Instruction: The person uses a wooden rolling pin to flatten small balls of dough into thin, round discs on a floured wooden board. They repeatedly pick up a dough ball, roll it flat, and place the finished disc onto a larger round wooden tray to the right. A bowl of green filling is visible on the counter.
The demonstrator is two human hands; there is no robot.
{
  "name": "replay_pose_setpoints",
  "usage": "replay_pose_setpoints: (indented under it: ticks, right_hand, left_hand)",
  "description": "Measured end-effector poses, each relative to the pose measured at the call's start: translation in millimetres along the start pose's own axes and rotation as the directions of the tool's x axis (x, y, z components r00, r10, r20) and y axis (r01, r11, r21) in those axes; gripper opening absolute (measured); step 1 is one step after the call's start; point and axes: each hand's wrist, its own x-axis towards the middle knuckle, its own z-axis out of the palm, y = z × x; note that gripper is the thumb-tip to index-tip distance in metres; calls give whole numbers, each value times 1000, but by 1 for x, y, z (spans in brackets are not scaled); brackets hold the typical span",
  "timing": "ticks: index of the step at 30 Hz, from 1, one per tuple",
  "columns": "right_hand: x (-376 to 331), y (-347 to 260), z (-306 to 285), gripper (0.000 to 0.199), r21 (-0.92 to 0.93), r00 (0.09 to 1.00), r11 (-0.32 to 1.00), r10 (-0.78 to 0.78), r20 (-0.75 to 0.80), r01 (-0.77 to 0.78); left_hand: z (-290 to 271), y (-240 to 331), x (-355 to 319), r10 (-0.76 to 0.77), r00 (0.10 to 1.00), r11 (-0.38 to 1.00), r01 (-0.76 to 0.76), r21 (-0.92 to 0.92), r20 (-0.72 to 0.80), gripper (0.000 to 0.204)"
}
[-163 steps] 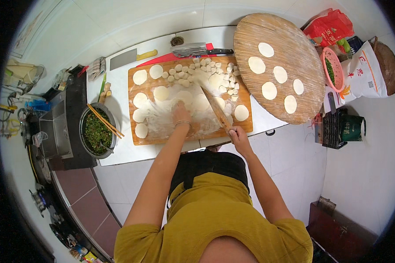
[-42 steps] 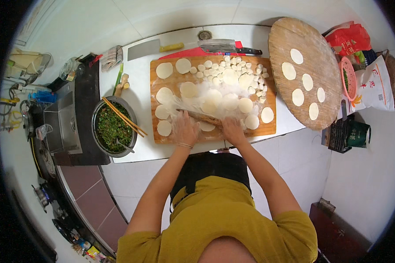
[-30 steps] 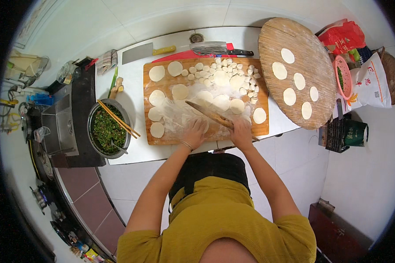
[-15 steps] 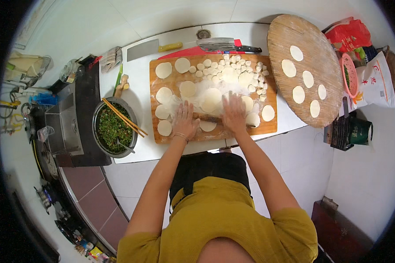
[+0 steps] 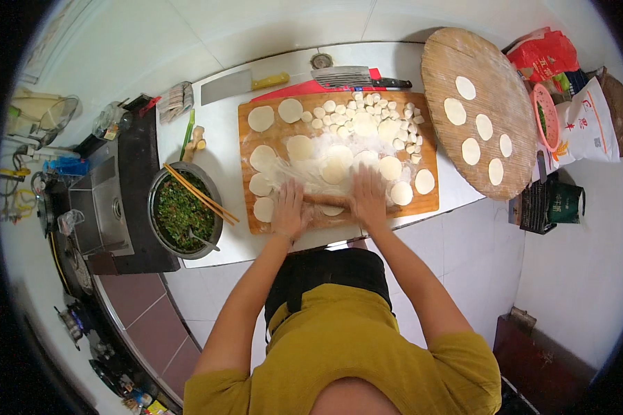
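Wooden and dusted with flour, the cutting board [image 5: 277, 135] lies on the white surface [image 5: 221, 149] under both hands. The left hand [image 5: 289, 209] and the right hand [image 5: 368, 198] press palm-down on a rolling pin [image 5: 325, 201], fingers [image 5: 294, 190] stretched flat and close together; only the short stretch of pin between the hands shows, its ends hidden under the palms. A dough round [image 5: 333, 209] peeks out just below the pin, mostly covered. Beyond the fingers lie flattened wrappers [image 5: 339, 155] and, farther off, a cluster of small dough pieces [image 5: 367, 111].

Far to the right of the right hand's fingers, past a round wooden tray [image 5: 446, 69] carrying six finished wrappers [image 5: 465, 88], stand the packages: a red plastic bag [image 5: 547, 55] at the top, a white sack [image 5: 588, 128] with red and blue print below it, and a dark green bag [image 5: 564, 204] lower down beside a dark ribbed object that is hard to identify. A pink-rimmed dish [image 5: 545, 117] with something green sits between tray and sack, partly cut off by the tray's edge.

Left of the left hand's fingers, a metal bowl [image 5: 156, 200] of chopped green filling [image 5: 180, 218] holds chopsticks [image 5: 201, 195] across its rim. Beyond the board lie two cleavers: one with a yellow handle [image 5: 235, 84], one with a black handle [image 5: 356, 76] resting on a red mat [image 5: 298, 90] that is largely hidden by the board. The items at the far left rim are too warped and small to make out.
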Motion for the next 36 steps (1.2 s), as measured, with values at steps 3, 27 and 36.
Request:
replay_pose_setpoints:
  ticks: [3, 27, 36]
  right_hand:
    - [-49, -16, -5, 72, 8, 986, 999, -52, 157, 51]
    - [-45, 47, -33, 31, 221, 985, 972, -45, -168, 82]
    - [-36, 38, 19, 41, 83, 906, 917, -398, 147, 389]
  left_hand:
    - [0, -2, -56, 37, 988, 998, -29, -52, 148, 74]
    - [8, 46, 25, 360, 910, 933, -355, -59, 204, 68]
    - [9, 8, -52, -10, 997, 997, 16, -82, 78, 70]
